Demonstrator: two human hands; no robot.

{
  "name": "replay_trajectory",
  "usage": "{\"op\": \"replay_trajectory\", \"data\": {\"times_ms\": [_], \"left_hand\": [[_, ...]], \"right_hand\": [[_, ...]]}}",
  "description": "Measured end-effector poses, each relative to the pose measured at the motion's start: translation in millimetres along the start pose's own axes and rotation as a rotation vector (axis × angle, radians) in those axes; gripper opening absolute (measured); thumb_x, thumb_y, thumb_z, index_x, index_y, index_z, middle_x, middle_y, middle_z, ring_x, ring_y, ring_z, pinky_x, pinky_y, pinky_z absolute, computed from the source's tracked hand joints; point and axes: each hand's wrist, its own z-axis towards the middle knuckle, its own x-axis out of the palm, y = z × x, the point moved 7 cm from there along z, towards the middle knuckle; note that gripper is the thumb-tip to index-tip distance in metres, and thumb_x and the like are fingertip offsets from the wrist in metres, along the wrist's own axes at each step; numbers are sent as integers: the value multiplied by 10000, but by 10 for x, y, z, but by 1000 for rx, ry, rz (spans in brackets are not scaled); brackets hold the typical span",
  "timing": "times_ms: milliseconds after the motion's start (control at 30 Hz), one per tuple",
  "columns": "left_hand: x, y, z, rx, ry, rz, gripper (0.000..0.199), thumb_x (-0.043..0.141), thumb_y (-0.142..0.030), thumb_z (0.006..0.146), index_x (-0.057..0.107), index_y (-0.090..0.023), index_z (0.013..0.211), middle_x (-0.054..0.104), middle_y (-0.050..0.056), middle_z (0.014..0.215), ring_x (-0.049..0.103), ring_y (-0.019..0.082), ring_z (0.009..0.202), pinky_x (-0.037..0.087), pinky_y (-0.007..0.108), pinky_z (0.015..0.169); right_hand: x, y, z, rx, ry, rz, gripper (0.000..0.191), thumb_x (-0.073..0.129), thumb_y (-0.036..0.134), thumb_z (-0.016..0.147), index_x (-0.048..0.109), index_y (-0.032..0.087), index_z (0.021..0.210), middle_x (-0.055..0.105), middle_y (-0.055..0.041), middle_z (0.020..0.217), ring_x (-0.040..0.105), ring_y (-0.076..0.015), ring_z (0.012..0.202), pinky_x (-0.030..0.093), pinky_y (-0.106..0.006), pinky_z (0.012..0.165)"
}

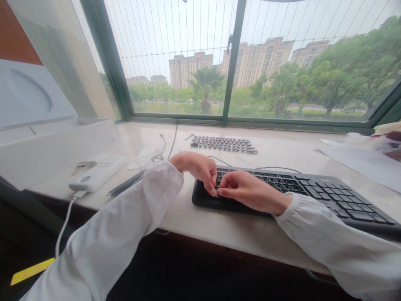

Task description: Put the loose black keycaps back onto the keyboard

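A black keyboard (pixel 319 188) lies on the pale sill; keycaps are off much of its left part, while the number pad at its right has them on. Over its left end, my left hand (pixel 199 169) bends down with its fingers pinched together at the key sockets. My right hand (pixel 250 190) meets it from the right, thumb and forefinger closed near the left fingertips. Whatever either hand holds is too small or hidden to name. Loose dark keycaps (pixel 224 144) stand in rows behind the keyboard.
At the left are a white open box (pixel 59 142), a white power bank (pixel 97 173) with a cable, keys (pixel 84 166) and a dark flat object (pixel 127 184). A small blue tool (pixel 189 136) lies beside the keycaps. Papers (pixel 366 163) lie at the right, below the window.
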Motion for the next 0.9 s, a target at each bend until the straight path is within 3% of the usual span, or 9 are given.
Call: {"op": "replay_trajectory", "data": {"times_ms": [367,500,700,767,900], "left_hand": [[25,-38,22,11,14,56,335,768,-500,615,680,-184,685,588,-39,607,486,117,626,331,254,589],[10,-36,-18,115,-24,-35,338,779,-492,616,694,-178,710,617,-27,638,487,106,616,312,244,563],[-70,-211,-143,387,-66,-406,353,799,-453,640,602,-160,636,556,-19,596,465,91,567,292,230,510],[-64,-290,-181,457,-21,-517,351,797,-419,662,566,-162,603,500,-33,548,411,77,513,260,230,478],[-8,-382,-201,506,61,-589,299,802,-372,667,595,-162,617,495,-34,529,392,75,476,247,229,440]], "right_hand": [[37,-3,16,-11,-47,-5,200,592,358,789,597,172,717,584,22,641,473,-105,594,300,-239,511],[11,-22,13,-41,-50,29,232,592,389,813,623,165,765,562,23,643,441,-96,577,296,-234,500],[-297,99,-78,-255,-229,136,293,646,431,818,632,143,767,437,46,580,346,-81,553,257,-231,494],[-339,198,-147,-352,-221,208,305,659,447,822,632,145,783,432,50,567,330,-77,538,249,-231,489],[-290,369,-271,-483,-116,257,332,612,466,868,671,140,872,570,-1,666,396,-80,555,296,-231,506]]}}
